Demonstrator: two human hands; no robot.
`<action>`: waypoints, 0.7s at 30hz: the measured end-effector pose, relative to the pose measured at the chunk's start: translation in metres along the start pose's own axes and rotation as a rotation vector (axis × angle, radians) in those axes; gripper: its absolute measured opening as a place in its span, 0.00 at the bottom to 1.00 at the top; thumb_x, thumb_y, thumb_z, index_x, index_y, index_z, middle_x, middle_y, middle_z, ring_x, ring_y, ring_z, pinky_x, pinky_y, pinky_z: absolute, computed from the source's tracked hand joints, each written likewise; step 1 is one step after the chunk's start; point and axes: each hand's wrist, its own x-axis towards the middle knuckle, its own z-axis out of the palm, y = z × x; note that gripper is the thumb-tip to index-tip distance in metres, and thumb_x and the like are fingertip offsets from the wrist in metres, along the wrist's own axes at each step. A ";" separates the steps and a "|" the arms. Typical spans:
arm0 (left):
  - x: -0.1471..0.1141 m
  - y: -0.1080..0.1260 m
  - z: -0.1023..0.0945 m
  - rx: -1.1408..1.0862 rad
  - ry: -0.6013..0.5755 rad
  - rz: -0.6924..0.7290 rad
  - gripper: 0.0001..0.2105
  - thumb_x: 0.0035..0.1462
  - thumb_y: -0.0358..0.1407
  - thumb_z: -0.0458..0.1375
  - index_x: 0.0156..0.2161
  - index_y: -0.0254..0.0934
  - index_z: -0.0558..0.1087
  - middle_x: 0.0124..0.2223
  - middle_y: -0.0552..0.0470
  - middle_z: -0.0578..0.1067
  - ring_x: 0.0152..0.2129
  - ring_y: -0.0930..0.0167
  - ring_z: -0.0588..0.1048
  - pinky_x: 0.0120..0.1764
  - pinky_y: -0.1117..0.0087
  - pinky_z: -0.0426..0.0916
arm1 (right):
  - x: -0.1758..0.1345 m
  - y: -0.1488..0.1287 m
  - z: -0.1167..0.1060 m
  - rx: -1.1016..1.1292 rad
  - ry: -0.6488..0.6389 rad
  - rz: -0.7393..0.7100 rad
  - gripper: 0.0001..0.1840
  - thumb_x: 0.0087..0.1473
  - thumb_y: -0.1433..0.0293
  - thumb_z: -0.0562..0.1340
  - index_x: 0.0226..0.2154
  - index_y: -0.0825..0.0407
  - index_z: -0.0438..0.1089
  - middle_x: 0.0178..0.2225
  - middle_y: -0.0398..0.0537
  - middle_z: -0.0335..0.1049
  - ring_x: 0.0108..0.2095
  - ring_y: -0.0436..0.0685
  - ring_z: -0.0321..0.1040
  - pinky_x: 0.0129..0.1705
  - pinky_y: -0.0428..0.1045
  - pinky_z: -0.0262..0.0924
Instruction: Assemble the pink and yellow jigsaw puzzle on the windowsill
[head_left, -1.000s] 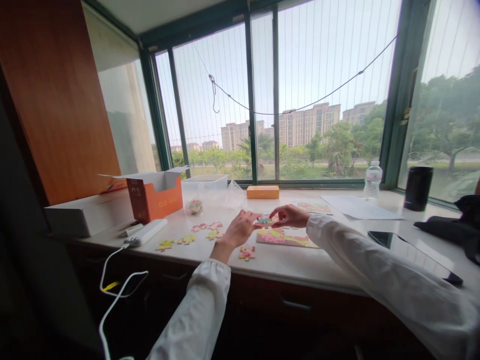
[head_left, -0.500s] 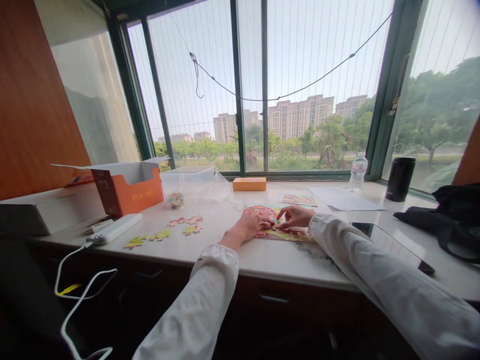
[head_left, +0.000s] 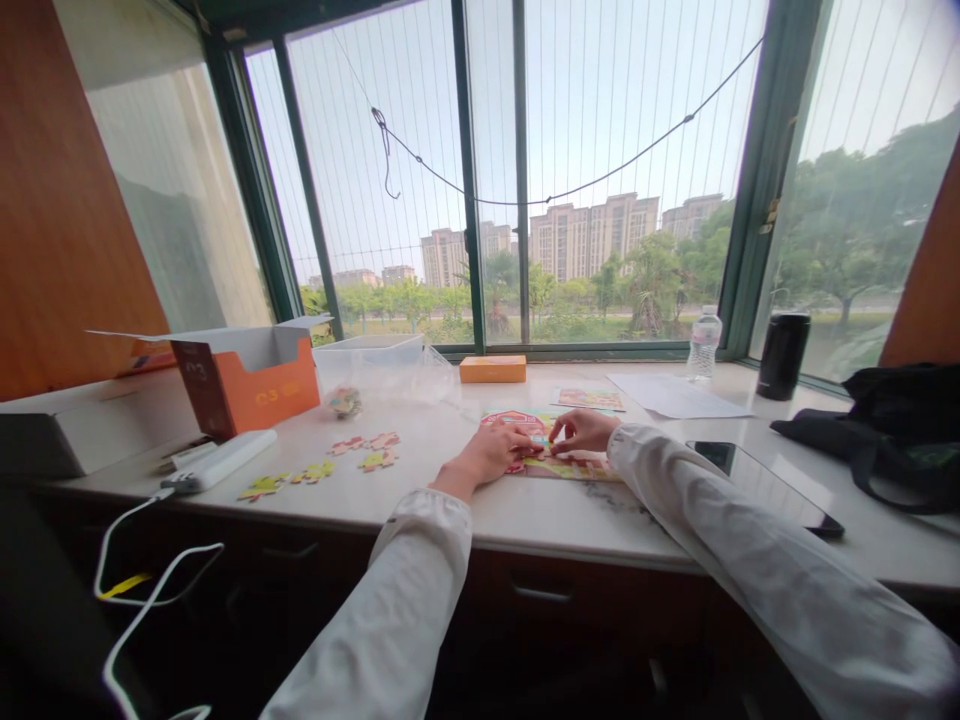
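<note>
A partly assembled jigsaw puzzle lies on the white tabletop, largely covered by my hands. My left hand rests flat on its left part with the fingers stretched out. My right hand reaches in from the other side, thumb and fingers bent in a pinch on a small puzzle piece at the picture's middle; the fingers partly hide it. Several loose jigsaw pieces lie to the left, pinkish ones behind yellow-green ones. Beyond the puzzle is a printed picture card.
An orange open box, a clear plastic tub and a bag of pieces stand left. A small orange box is by the window. Rightward are paper, a water bottle, a black flask and a tablet.
My right fingers have lowered slightly onto the puzzle, close to my left fingertips. My left hand stays flat on it. The whole view has shifted a little.
</note>
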 end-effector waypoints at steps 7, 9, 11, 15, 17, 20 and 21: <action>0.002 0.003 -0.001 0.039 -0.014 0.020 0.17 0.58 0.31 0.57 0.50 0.49 0.78 0.50 0.55 0.78 0.45 0.68 0.73 0.55 0.66 0.62 | 0.000 0.001 0.002 -0.009 -0.009 0.021 0.34 0.40 0.43 0.68 0.40 0.51 0.78 0.29 0.45 0.73 0.27 0.50 0.63 0.29 0.45 0.52; 0.002 0.006 -0.002 0.035 -0.026 0.003 0.16 0.58 0.32 0.57 0.50 0.48 0.78 0.49 0.55 0.79 0.45 0.68 0.73 0.55 0.66 0.62 | 0.000 0.002 0.003 -0.011 -0.009 0.024 0.34 0.40 0.42 0.68 0.40 0.51 0.78 0.29 0.45 0.73 0.27 0.49 0.63 0.29 0.45 0.52; 0.002 0.010 -0.003 0.039 -0.015 -0.070 0.15 0.60 0.34 0.55 0.50 0.48 0.78 0.47 0.54 0.80 0.45 0.67 0.73 0.53 0.65 0.63 | 0.001 0.003 0.003 -0.004 -0.011 0.022 0.35 0.39 0.41 0.67 0.40 0.52 0.78 0.28 0.44 0.73 0.26 0.49 0.63 0.29 0.45 0.52; 0.005 0.016 -0.003 0.058 0.021 -0.214 0.13 0.62 0.40 0.54 0.46 0.48 0.80 0.43 0.52 0.81 0.44 0.65 0.74 0.50 0.64 0.66 | 0.004 0.004 0.004 0.027 -0.034 0.024 0.37 0.38 0.40 0.67 0.40 0.53 0.77 0.27 0.44 0.73 0.26 0.50 0.64 0.29 0.45 0.52; 0.006 0.018 -0.003 0.048 0.014 -0.225 0.12 0.61 0.39 0.55 0.44 0.48 0.80 0.44 0.53 0.81 0.43 0.66 0.75 0.49 0.66 0.67 | 0.005 0.003 0.004 0.025 -0.037 0.042 0.35 0.37 0.42 0.68 0.39 0.53 0.77 0.27 0.45 0.73 0.27 0.50 0.64 0.29 0.45 0.52; 0.008 0.018 -0.002 0.035 0.022 -0.230 0.11 0.60 0.38 0.56 0.43 0.48 0.81 0.47 0.55 0.80 0.43 0.67 0.75 0.49 0.68 0.67 | 0.006 0.000 0.004 0.008 -0.040 0.057 0.31 0.39 0.45 0.69 0.38 0.52 0.77 0.29 0.45 0.73 0.28 0.51 0.65 0.29 0.45 0.53; 0.009 0.018 -0.001 0.038 0.034 -0.233 0.11 0.60 0.39 0.56 0.43 0.48 0.81 0.47 0.55 0.80 0.44 0.68 0.75 0.50 0.67 0.67 | 0.006 -0.001 0.004 0.006 -0.041 0.058 0.30 0.40 0.46 0.70 0.38 0.52 0.77 0.29 0.45 0.73 0.28 0.51 0.66 0.29 0.45 0.53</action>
